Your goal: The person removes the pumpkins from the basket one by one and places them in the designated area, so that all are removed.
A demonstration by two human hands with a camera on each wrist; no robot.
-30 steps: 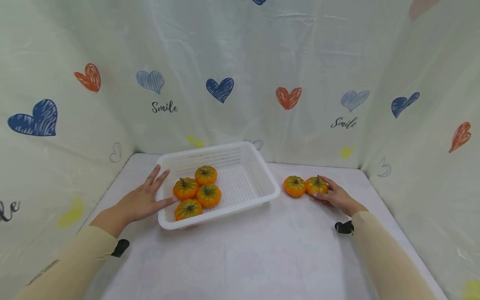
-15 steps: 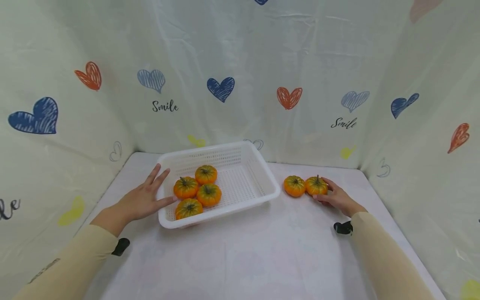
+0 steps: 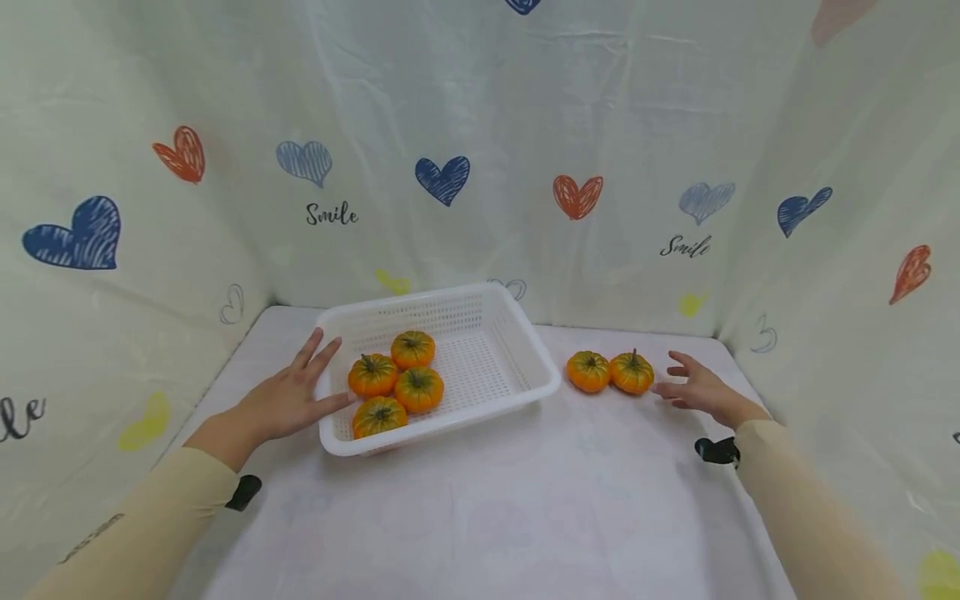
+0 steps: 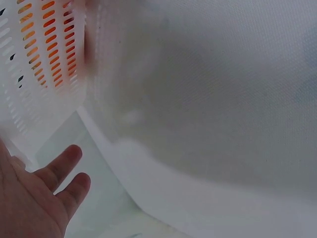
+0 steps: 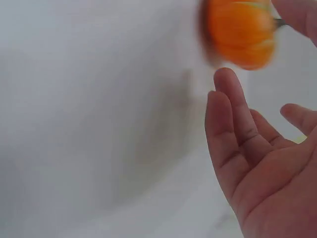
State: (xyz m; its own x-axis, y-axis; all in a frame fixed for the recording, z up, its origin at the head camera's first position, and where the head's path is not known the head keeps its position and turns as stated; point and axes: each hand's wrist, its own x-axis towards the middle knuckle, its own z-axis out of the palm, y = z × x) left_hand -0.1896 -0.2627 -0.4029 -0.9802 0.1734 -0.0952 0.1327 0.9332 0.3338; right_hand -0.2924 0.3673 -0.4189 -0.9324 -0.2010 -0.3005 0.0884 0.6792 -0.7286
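Observation:
A white perforated plastic basket [image 3: 480, 417] stands left of centre on the table, with several small orange pumpkins [image 3: 418, 390] gathered in its left part. My left hand [image 3: 281, 404] lies against the basket's left rim, fingers spread. In the left wrist view, part of that hand [image 4: 34, 198] shows beside the slotted basket wall [image 4: 49, 59]. Right of the basket, two more pumpkins sit side by side on the table: a left one [image 3: 588, 372] and a right one [image 3: 632, 372]. My right hand [image 3: 705, 390] is just right of the latter, holding nothing, fingers extended; its palm [image 5: 277, 183] shows below a pumpkin [image 5: 242, 34] in the right wrist view.
The table [image 3: 480, 517] has a white cover. A pale curtain with printed hearts [image 3: 442, 179] encloses it at the back and on both sides. Black wrist straps [image 3: 243, 493] show at both sleeves.
My right hand has let go of the right pumpkin and drawn back to the right, its fingers spreading. The pumpkins and basket keep their places. My left hand stays at the rim.

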